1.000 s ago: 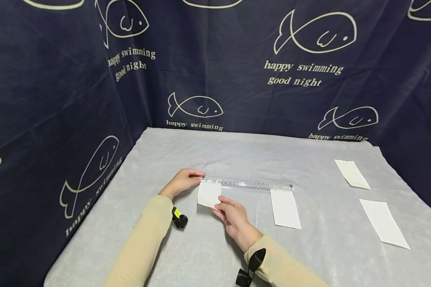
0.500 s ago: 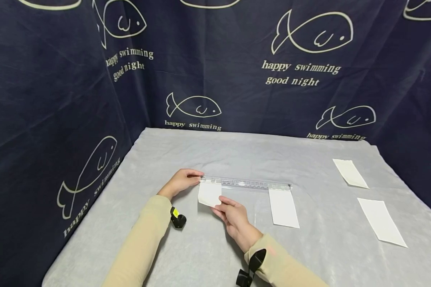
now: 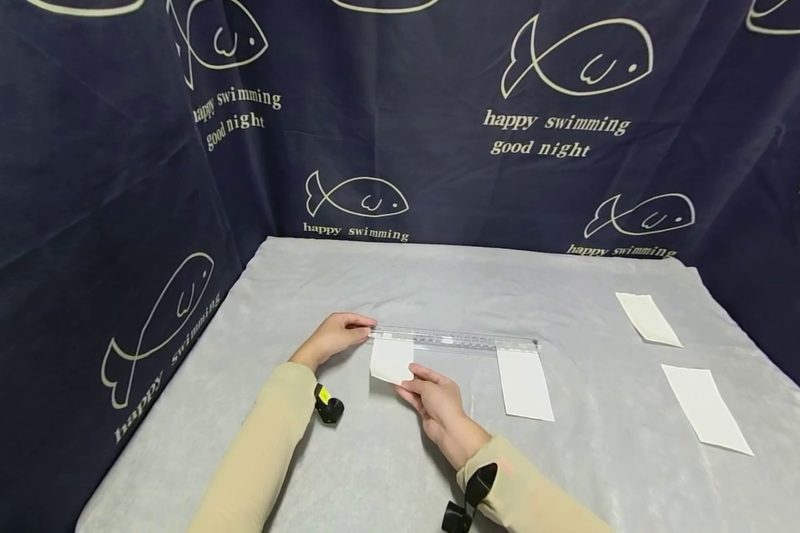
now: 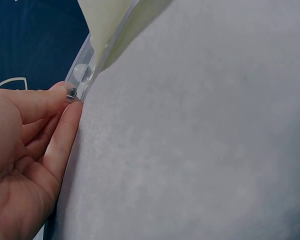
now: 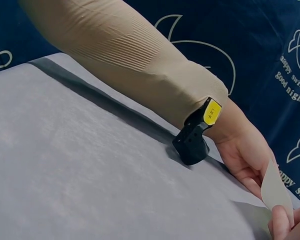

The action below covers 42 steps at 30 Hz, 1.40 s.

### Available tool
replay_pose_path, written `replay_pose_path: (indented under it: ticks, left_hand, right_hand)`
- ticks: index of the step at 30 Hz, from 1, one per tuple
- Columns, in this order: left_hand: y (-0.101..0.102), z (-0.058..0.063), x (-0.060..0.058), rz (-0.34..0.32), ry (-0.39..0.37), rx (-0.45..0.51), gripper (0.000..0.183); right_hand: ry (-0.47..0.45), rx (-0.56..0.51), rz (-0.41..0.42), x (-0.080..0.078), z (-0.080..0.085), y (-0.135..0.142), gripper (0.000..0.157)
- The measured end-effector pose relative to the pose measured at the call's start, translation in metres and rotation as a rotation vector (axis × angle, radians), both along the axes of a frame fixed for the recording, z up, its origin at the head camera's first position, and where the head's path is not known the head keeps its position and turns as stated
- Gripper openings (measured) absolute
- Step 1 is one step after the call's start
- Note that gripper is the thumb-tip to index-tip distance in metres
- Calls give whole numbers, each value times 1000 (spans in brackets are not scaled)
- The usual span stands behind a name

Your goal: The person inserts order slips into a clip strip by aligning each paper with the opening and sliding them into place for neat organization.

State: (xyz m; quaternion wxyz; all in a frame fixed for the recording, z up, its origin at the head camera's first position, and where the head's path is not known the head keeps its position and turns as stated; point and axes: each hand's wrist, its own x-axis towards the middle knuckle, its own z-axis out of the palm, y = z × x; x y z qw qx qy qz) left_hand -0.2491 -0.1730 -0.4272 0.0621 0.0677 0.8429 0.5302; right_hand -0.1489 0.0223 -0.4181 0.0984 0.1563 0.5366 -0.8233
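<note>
In the head view a long clear plastic strip [image 3: 463, 340] with a wavy pattern lies across the grey cloth. My left hand [image 3: 333, 338] pinches its left end between thumb and fingers, beside a small dark piece [image 4: 71, 92] in the left wrist view. A white paper card [image 3: 391, 360] meets the strip near that end, its top edge at the plastic. My right hand [image 3: 440, 411] pinches the card's lower right corner, and the card bows upward in the right wrist view. A second white card [image 3: 525, 385] lies flat with its top at the strip's right end.
Two more white cards, one farther back [image 3: 649, 320] and one nearer [image 3: 707, 409], lie on the right of the grey cloth [image 3: 347, 474]. A dark blue curtain [image 3: 440, 96] with fish drawings surrounds the table. Black wrist cameras hang under both forearms.
The card in my right hand has shifted slightly to the right along the strip, and that hand with it. My left hand keeps hold of the strip's end. The head view has turned a little.
</note>
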Motion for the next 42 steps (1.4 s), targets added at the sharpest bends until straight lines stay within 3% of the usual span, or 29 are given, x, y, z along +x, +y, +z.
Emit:
replay_pose_path:
  ticks: [22, 29, 42]
  left_hand:
    - [0, -1, -2, 11, -25, -14, 25]
    - [-1, -2, -1, -14, 25, -20, 23]
    - [0, -3, -3, 6, -13, -3, 25]
  right_hand:
    - [0, 2, -11, 0, -1, 8, 45]
    - [5, 0, -9, 1, 0, 11, 46]
    - [16, -2, -7, 2, 1, 17, 46]
